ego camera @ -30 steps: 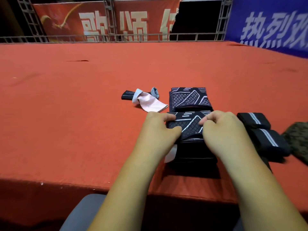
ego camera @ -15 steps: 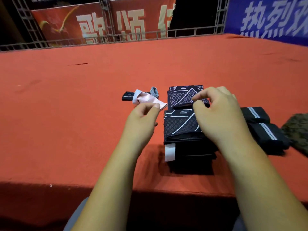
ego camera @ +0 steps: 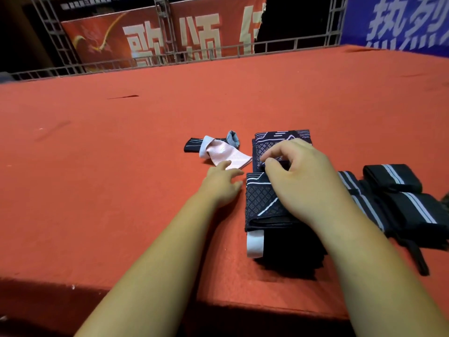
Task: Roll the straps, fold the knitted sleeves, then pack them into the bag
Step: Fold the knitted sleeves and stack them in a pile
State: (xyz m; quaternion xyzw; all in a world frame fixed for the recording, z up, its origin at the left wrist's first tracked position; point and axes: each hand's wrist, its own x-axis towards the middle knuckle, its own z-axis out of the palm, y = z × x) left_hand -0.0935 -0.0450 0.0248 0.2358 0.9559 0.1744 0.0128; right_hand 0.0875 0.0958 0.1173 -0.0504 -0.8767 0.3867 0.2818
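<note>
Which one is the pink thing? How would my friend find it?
Look on the big red table, left of the far dark patterned sleeve. Just past the fingertips of the left hand lies the pink sleeve. It is the only pink piece; its neighbours are dark.

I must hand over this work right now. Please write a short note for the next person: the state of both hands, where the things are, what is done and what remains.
The left hand is open, fingers straight, at the near edge of the pink piece; it holds nothing.
The right hand pinches the near edge of the far sleeve.
The near sleeve lies folded on a black cloth with a white tag; I cannot tell if that is the bag.
The far strap and near strap sit rolled to the right on the red table.
Done: two straps rolled, both sleeves folded.
Left: the pink piece is loose; nothing is visibly packed.
</note>
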